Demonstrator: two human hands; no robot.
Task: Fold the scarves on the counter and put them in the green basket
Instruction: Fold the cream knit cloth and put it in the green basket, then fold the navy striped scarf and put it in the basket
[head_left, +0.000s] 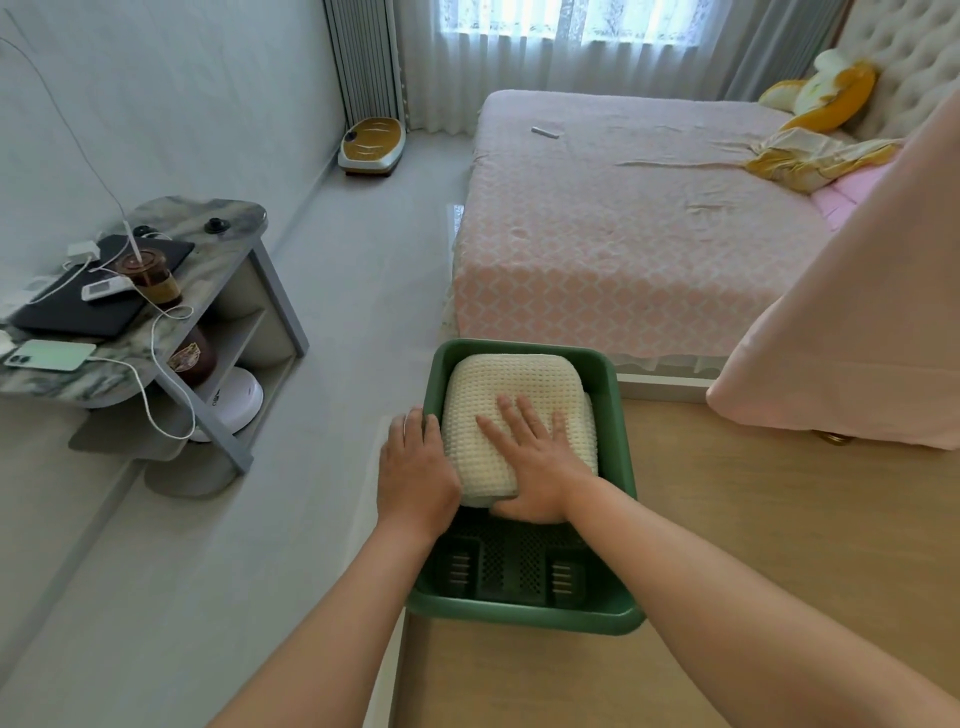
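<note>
Now | pressed scarf (519, 395) into green basket (524, 618), right hand (535, 457) flat | left hand (415, 473) grip unclear | risked tipping basket off counter (753, 545) left edge

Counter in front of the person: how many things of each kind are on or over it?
Green basket: 1
Cream folded scarf: 1
Pink cloth: 1
Hands: 2, the left hand and the right hand
Total: 5

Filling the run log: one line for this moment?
folded cream scarf: in green basket | right hand: flat on scarf | left hand: at scarf's left side
</note>
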